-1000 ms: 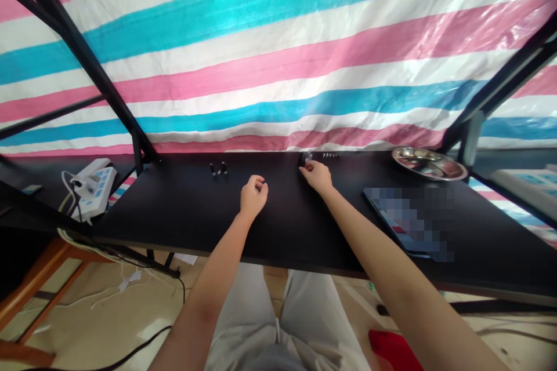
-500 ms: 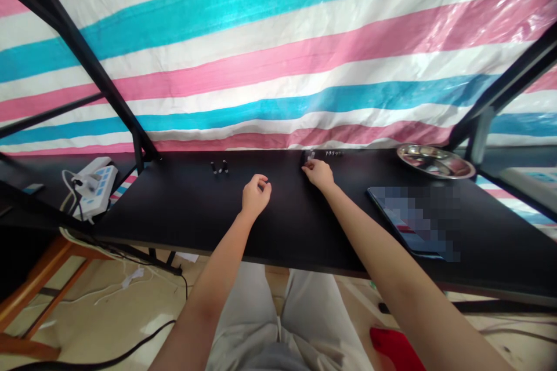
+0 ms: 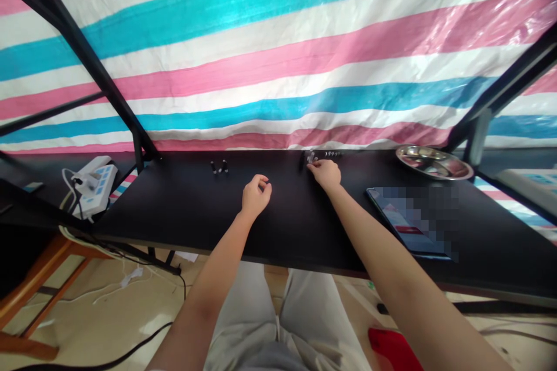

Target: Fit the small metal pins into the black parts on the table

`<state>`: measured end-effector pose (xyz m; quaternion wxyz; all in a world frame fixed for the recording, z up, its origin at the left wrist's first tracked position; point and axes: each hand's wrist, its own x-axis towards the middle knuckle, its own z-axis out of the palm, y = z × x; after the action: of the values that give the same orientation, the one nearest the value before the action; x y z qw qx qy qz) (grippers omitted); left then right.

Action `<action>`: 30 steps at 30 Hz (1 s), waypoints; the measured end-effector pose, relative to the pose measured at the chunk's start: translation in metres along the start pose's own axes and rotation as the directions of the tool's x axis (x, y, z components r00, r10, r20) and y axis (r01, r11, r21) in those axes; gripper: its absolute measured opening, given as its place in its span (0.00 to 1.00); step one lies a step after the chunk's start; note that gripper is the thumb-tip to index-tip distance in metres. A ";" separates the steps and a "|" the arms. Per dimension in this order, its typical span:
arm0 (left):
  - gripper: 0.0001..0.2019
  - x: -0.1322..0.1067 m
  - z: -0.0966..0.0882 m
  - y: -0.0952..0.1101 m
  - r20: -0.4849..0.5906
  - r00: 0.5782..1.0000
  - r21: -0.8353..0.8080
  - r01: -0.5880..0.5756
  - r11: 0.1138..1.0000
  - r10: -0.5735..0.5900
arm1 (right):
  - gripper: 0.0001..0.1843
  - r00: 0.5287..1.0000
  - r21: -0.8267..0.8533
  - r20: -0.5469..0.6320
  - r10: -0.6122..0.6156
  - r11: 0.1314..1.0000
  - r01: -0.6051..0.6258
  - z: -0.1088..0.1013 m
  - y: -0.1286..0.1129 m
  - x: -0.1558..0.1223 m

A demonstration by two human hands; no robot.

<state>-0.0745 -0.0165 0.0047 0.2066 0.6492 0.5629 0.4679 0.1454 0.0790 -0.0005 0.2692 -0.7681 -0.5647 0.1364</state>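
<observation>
My left hand (image 3: 256, 196) hovers over or rests on the black table, its fingers loosely curled with a gap between thumb and forefinger; nothing shows in it. Farther back, my right hand (image 3: 325, 174) has thumb and forefinger pinched together beside a cluster of small clear or silvery pieces (image 3: 310, 157). Whatever lies between those fingertips is too small to make out. Left of the cluster is a small dark piece (image 3: 301, 160). A row of tiny silvery pieces (image 3: 333, 154) lies behind my right hand. Several small black-and-silver cylinders (image 3: 224, 166) lie left of my left hand.
A shiny round metal dish (image 3: 434, 163) stands at the back right of the table (image 3: 183, 208). In front of it lies a dark tablet-like device (image 3: 409, 229), partly pixelated. Power strips (image 3: 98, 188) with cables sit at the left. Black frame posts (image 3: 102, 78) flank a striped sheet (image 3: 278, 58).
My right hand has shifted slightly to the right, so more of the small clear or silvery cluster shows. My left hand has stayed in place.
</observation>
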 end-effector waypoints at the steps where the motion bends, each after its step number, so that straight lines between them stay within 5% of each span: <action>1: 0.05 0.000 0.000 0.000 0.001 1.000 0.001 0.000 1.000 0.000 | 0.15 1.000 -0.008 0.007 0.000 1.000 0.000 0.001 0.000 0.000; 11: 0.06 0.001 0.001 -0.002 -0.008 1.000 0.027 -0.009 1.000 0.009 | 0.16 0.999 -0.028 0.043 0.008 1.000 -0.007 -0.002 0.000 0.001; 15: 0.07 0.000 0.001 -0.003 -0.030 1.000 0.040 0.008 0.999 -0.007 | 0.14 1.000 0.052 -0.026 0.006 0.999 -0.005 -0.012 -0.004 -0.008; 20: 0.25 0.004 -0.003 0.001 -0.107 0.978 -0.169 0.162 0.972 -0.182 | 0.15 0.985 0.254 -0.150 -0.087 0.959 0.123 -0.014 -0.014 -0.039; 25: 0.39 0.020 -0.017 -0.003 -0.110 0.828 -0.685 0.338 0.645 -0.550 | 0.16 0.926 0.366 -0.170 -0.337 0.851 0.377 0.001 -0.016 -0.068; 27: 0.38 0.028 -0.024 -0.009 -0.078 0.778 -0.788 0.334 0.517 -0.623 | 0.16 0.909 0.362 -0.149 -0.390 0.834 0.417 0.004 -0.014 -0.072; 30: 0.37 0.037 -0.031 -0.021 -0.050 0.753 -0.833 0.331 0.443 -0.656 | 0.16 0.902 0.343 -0.129 -0.412 0.835 0.431 0.006 -0.013 -0.073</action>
<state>-0.1146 0.0156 0.0167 0.4885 0.1931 0.4945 0.6925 0.1084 0.0141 -0.0049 0.4441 -0.5648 -0.6777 0.1567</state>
